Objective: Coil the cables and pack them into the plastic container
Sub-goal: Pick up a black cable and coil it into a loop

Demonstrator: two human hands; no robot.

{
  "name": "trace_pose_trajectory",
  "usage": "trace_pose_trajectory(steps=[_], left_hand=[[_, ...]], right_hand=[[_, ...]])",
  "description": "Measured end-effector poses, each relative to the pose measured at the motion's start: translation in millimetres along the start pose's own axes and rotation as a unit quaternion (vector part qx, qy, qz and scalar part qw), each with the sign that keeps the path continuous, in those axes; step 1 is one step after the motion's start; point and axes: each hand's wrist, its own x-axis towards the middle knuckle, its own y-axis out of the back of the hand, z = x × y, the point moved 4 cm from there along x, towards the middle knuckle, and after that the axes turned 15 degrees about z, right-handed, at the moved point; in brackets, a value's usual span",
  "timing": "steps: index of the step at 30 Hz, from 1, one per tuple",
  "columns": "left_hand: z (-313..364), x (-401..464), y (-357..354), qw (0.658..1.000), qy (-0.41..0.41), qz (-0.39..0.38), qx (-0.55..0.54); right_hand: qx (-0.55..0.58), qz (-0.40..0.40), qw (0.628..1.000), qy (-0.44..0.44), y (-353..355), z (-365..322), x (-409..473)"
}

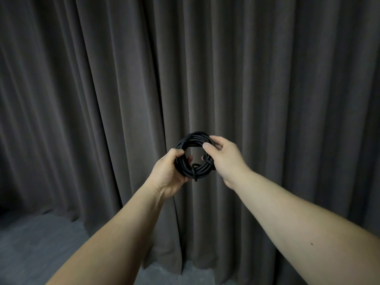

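Right hand [226, 159] perhaps hides the cable coil's [193, 155] end.

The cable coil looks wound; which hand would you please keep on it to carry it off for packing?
Probably the left hand: its grip wraps the cable coil fully, while the right hand only pinches the rim.

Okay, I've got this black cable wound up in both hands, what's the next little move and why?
Probably tuck in the loose end that pokes out at the bottom of the black cable coil. The left hand and right hand grip opposite sides, the loops look finished, and no container is in view yet.
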Motion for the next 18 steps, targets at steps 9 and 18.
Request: trace_pose_trajectory(steps=[9,18], left_hand=[[11,-7,5,0.991,-0.104,0.040,0.074],[12,-2,28,0.975,-0.157,0.070,0.138]], right_hand=[[0.061,0.037,0.997,0.007,1,0,-2],[0.016,-0.067,0.995,-0.074,7,16,-8]])
